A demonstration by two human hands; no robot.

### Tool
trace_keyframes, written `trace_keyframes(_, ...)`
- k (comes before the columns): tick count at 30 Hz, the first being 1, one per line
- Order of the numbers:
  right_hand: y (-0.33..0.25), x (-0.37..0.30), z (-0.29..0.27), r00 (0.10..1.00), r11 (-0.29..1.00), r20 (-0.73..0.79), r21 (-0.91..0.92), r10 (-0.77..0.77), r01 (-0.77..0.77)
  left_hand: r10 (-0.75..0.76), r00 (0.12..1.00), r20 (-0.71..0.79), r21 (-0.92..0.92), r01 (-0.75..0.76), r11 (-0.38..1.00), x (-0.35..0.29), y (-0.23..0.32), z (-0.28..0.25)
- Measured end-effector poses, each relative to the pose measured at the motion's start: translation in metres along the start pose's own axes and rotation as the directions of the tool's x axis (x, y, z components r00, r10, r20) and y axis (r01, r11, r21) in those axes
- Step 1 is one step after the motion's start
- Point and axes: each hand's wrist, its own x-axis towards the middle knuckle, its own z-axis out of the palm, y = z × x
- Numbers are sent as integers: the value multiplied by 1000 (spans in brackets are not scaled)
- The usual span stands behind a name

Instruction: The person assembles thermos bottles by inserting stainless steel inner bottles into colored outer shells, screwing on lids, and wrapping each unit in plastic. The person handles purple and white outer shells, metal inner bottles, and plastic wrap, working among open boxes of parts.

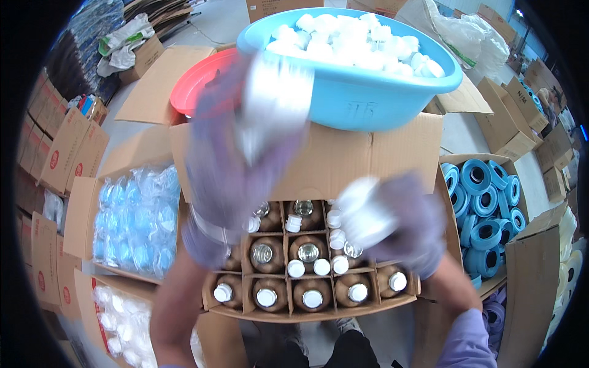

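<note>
Both of my hands wear pale purple gloves and are smeared by motion. My left hand (230,162) is raised in front of the blue basin, gripping white plastic caps (277,92); how many cannot be made out. Lower and to the right, my right hand (412,218) holds more white caps (366,211) over a divided carton (310,318). Round bottles (266,297) stand upright in its cells. White caps sit on the necks of the nearest row, while bottles (308,251) farther back show bare glass tops. Several loose caps (296,268) lie among them.
A light blue basin (374,101) heaped with white caps stands behind the carton, beside a red basin (190,83). Open boxes flank me: bagged light blue items (132,211) at left, blue ring-shaped parts (485,202) at right. Stacked cartons (67,147) line the left side.
</note>
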Motion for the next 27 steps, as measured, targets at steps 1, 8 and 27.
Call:
trace_keyframes(1,15,32,-16,996,994,-89,-103,31,-40,79,990,-117,-41,-84,996,47,-1,7)
trace_keyframes(8,35,74,-56,984,923,-170,-367,59,-118,188,982,36,188,-191,963,9,27,2)
trace_keyframes(27,-20,-180,70,527,785,613,-281,589,-552,-568,594,570,341,457,821,-279,39,5)
